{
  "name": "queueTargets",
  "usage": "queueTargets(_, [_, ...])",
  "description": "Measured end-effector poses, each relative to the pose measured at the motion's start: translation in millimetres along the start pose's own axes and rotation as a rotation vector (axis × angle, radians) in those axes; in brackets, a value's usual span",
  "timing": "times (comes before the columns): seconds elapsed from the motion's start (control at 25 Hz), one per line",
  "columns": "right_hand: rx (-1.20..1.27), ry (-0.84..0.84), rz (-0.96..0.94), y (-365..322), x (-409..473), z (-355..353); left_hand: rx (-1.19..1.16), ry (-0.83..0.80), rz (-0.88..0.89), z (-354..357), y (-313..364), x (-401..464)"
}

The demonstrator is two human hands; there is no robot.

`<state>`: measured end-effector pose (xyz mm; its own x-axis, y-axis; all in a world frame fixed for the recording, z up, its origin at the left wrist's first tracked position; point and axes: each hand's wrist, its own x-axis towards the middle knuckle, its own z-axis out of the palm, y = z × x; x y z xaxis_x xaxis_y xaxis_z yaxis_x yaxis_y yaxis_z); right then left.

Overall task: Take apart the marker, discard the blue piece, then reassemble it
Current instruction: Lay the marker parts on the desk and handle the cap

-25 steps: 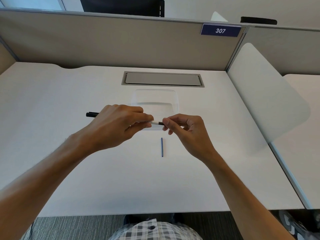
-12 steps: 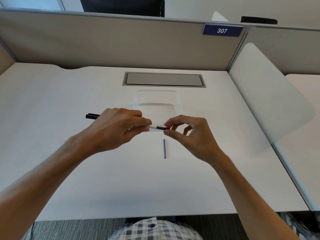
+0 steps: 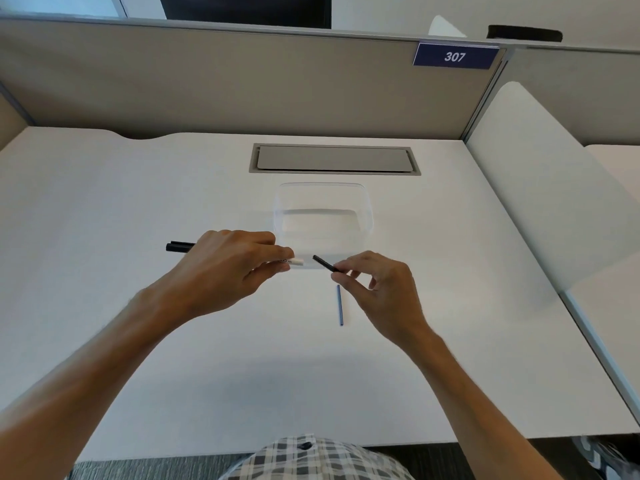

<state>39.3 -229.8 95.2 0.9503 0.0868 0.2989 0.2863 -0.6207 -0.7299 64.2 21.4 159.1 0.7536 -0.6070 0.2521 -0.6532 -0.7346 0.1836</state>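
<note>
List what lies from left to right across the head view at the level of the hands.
marker body → left hand → small black piece → right hand. The marker body's white end sticks out right of the left hand.

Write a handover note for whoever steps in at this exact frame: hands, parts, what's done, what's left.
Left hand grips the marker body, its white end pointing right.
Right hand pinches a small black end piece, held apart from the body with a gap between them.
Blue piece lies on the desk, just below the right hand.
Clear container stands behind the hands; nothing visible in it.
Done: marker apart, blue piece out.
Left: discard the blue piece, probably into the container, then fit the black piece back on the body.
</note>
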Motion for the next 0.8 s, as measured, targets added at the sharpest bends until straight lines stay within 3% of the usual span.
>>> queueTargets(0.28, [-0.029,0.054,0.327,14.1,-17.9,63.9,-0.065,-0.026,-0.063,9.5,-13.4,-6.3])
queueTargets(0.8, [-0.387,0.075,0.354,24.7,-32.9,146.2,-0.129,-0.072,-0.062,10.6,-34.7,-21.5])
